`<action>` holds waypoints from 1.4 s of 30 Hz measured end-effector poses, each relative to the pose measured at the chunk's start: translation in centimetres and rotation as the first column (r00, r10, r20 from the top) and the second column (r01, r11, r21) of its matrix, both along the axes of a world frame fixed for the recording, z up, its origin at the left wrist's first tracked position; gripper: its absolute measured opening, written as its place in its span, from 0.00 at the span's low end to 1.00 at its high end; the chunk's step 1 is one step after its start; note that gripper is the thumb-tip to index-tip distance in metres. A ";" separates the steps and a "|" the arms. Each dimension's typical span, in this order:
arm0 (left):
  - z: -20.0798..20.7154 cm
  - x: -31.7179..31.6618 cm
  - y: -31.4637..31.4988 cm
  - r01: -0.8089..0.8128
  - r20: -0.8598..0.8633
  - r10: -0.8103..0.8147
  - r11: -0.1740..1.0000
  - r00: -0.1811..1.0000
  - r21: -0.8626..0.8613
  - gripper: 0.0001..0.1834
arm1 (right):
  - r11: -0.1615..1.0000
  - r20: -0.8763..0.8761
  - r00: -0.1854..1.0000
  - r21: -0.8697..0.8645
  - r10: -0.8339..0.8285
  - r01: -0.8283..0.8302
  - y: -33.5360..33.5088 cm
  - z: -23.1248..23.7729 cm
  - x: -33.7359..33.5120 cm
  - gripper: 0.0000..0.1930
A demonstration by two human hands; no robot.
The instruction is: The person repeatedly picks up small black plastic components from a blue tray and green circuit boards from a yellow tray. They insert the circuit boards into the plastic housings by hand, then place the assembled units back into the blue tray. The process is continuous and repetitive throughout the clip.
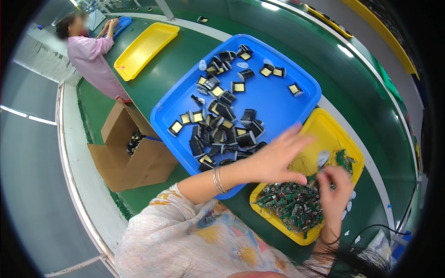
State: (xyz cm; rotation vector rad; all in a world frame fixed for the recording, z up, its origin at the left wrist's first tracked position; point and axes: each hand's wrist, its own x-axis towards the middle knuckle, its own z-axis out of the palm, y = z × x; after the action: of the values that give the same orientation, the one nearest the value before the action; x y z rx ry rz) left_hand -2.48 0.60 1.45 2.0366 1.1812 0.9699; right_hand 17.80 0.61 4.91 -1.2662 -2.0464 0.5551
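My left hand [282,157], with a bracelet at its wrist, reaches across the blue tray's corner over the yellow tray [324,121]. Its fingers are spread, slightly blurred, with nothing visible in them. My right hand [336,190] is over the yellow tray, its fingers pinched at a small grey-white plastic part [323,158] with a dark piece by it. Under both hands lies a pile of green circuit boards [292,204] with thin wire leads. The blue tray [287,99] holds many black plastic housings [222,132] with pale yellow faces, scattered and heaped.
An open cardboard box [143,167] with dark parts inside stands left of the blue tray. Another yellow tray [121,60] lies farther off, near a person in pink [92,60] working at a blue tray. White oval pieces [351,199] lie beside the near yellow tray.
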 end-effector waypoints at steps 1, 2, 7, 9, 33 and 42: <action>0.3 -1.0 0.7 -0.131 -0.187 0.147 0.987 0.971 0.092 0.38 | 0.995 0.040 0.997 0.082 -0.062 0.058 2.0 -0.3 1.0 0.04; 0.5 -2.1 1.5 -0.247 -0.354 0.308 0.946 0.883 0.208 0.39 | 0.980 0.097 0.989 0.176 -0.108 0.090 4.5 -1.0 1.9 0.04; -2.3 -8.9 3.6 -0.764 -0.656 0.664 0.612 0.358 0.203 0.39 | 0.938 0.385 0.892 0.330 -0.236 0.105 17.7 -6.1 5.4 0.03; -4.2 -9.4 3.8 -0.736 -0.723 0.568 0.665 0.392 0.124 0.35 | 0.948 0.505 0.823 0.293 -0.262 0.122 20.2 -7.4 6.0 0.04; -2.3 -5.0 3.9 -0.540 -0.154 0.620 0.760 0.770 0.361 0.05 | 0.921 0.183 0.930 -0.293 0.318 -0.257 0.0 -4.9 -2.4 0.12; -0.2 -4.0 2.6 -0.459 0.149 0.455 0.888 0.878 -0.010 0.12 | 0.973 -0.264 0.951 -0.204 -0.160 0.107 -0.2 -4.9 -1.1 0.04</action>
State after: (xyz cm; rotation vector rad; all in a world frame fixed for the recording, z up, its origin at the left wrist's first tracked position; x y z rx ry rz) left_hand -6.44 3.20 1.27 1.6946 1.6135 1.3384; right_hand 16.65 0.40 -0.03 -1.3396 -1.6917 0.8287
